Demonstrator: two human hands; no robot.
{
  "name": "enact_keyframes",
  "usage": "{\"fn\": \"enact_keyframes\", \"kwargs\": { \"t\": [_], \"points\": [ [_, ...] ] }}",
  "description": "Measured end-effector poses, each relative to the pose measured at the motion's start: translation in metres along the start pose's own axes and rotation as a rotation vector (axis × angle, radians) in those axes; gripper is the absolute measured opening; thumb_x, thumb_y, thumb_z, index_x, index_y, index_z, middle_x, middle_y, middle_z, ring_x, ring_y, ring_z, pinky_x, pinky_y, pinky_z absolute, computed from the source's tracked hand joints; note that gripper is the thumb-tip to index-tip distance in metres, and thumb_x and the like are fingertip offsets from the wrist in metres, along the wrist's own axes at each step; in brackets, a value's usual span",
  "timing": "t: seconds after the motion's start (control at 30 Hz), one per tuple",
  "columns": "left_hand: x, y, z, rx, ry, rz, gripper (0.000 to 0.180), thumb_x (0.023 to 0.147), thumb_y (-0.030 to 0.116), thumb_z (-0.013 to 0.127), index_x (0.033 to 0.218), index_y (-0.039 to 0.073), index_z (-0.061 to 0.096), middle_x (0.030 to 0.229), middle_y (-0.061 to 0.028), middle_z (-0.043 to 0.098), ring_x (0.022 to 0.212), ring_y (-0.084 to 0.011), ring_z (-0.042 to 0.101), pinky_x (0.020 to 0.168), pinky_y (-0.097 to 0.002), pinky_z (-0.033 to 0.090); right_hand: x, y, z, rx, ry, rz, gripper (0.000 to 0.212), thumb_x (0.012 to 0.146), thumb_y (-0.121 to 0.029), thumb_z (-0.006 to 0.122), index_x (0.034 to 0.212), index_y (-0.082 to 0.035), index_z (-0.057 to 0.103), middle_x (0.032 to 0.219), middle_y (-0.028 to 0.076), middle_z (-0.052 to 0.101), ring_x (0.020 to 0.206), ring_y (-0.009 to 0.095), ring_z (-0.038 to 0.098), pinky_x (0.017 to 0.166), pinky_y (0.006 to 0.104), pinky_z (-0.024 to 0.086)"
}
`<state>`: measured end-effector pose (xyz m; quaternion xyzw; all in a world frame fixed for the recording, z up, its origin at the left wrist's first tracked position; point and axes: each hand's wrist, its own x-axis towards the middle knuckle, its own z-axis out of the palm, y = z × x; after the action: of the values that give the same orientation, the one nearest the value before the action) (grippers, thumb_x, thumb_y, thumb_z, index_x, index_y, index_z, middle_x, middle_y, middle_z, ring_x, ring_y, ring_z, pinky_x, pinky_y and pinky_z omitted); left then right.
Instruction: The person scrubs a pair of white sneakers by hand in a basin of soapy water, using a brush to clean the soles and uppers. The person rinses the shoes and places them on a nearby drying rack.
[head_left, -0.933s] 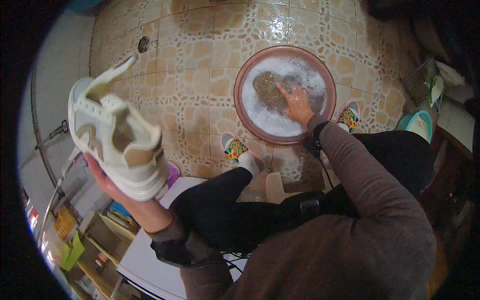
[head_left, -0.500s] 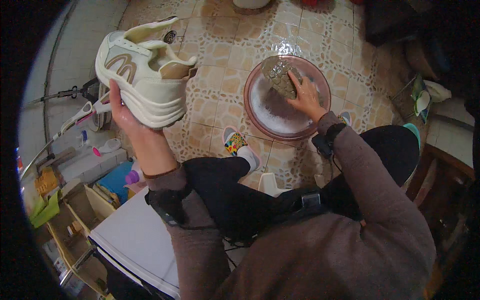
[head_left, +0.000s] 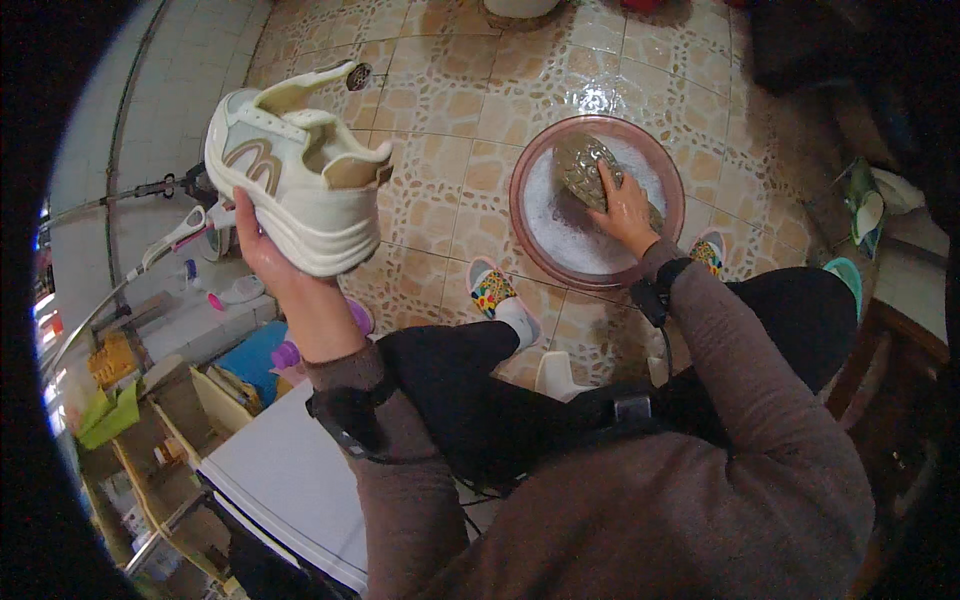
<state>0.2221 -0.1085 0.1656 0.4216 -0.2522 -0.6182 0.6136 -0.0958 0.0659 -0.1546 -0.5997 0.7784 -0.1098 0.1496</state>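
One left hand [head_left: 265, 255] is gripping a white shoe [head_left: 318, 200] pointing left; the right [head_left: 628, 214], fingers spread, is touching a brown sole [head_left: 577, 172] slanting to the basin's [head_left: 517, 200] far-left rim.

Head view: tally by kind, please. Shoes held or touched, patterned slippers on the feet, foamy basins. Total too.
Shoes: 2 (white sneaker in the left hand, brown-soled shoe under the right hand)
Patterned slippers: 2 (left slipper, right slipper)
Foamy basins: 1 (pinkish-brown basin)
Total: 5
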Motion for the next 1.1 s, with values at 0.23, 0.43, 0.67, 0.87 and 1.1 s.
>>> {"fn": "enact_keyframes", "kwargs": {
  "t": [0.23, 0.43, 0.67, 0.87, 1.1],
  "points": [
    [-0.004, 0.002, -0.008, -0.029, -0.256, -0.138, 0.059, 0.099, 0.043, 0.041, 0.145, 0.007, 0.040, 0.146, -0.0148, 0.045, 0.131, -0.0360, 0.045, 0.111, -0.0520, 0.034, 0.006, 0.013, 0.052, -0.091, -0.091, 0.089, 0.099, 0.076, -0.042, 0.076, 0.155, -0.023, 0.020, 0.136, 0.027, 0.042, 0.116, 0.044, 0.050, 0.090, 0.0576, 0.043],
    [-0.001, -0.003, -0.004, -0.091, -0.398, -0.237, 0.062, 0.098, 0.048, 0.042, 0.147, 0.010, 0.039, 0.148, -0.0139, 0.042, 0.134, -0.0350, 0.042, 0.113, -0.0538, 0.031, 0.007, 0.021, 0.087, -0.068, -0.066, 0.090, 0.099, 0.076, -0.035, 0.076, 0.155, -0.021, 0.018, 0.135, 0.030, 0.042, 0.118, 0.046, 0.048, 0.091, 0.0576, 0.041],
    [0.001, -0.011, 0.012, -0.160, -0.515, -0.278, 0.061, 0.099, 0.047, 0.039, 0.146, 0.009, 0.038, 0.148, -0.0142, 0.043, 0.135, -0.0355, 0.041, 0.113, -0.0531, 0.031, 0.011, 0.010, 0.045, 0.033, 0.056, 0.072, 0.082, 0.079, -0.036, 0.073, 0.150, -0.019, 0.035, 0.115, 0.028, 0.052, 0.101, 0.045, 0.052, 0.085, 0.0543, 0.042],
    [-0.023, -0.003, 0.025, 0.056, -0.172, -0.190, 0.068, 0.097, 0.051, 0.041, 0.150, 0.009, 0.033, 0.153, -0.0151, 0.035, 0.137, -0.0388, 0.037, 0.114, -0.0580, 0.025, 0.000, -0.006, -0.002, 0.366, 0.014, 0.097, 0.072, 0.073, -0.027, 0.076, 0.138, -0.018, 0.047, 0.112, 0.025, 0.054, 0.103, 0.043, 0.054, 0.084, 0.0509, 0.044],
    [-0.043, -0.007, 0.047, 0.180, -0.035, -0.120, 0.069, 0.096, 0.052, 0.043, 0.150, 0.010, 0.032, 0.152, -0.0155, 0.036, 0.136, -0.0389, 0.038, 0.111, -0.0595, 0.030, -0.014, -0.012, 0.001, 0.207, 0.131, -0.015, 0.088, 0.070, -0.026, 0.077, 0.147, -0.013, 0.035, 0.126, 0.026, 0.046, 0.114, 0.043, 0.048, 0.091, 0.0556, 0.039]
  ]
}}
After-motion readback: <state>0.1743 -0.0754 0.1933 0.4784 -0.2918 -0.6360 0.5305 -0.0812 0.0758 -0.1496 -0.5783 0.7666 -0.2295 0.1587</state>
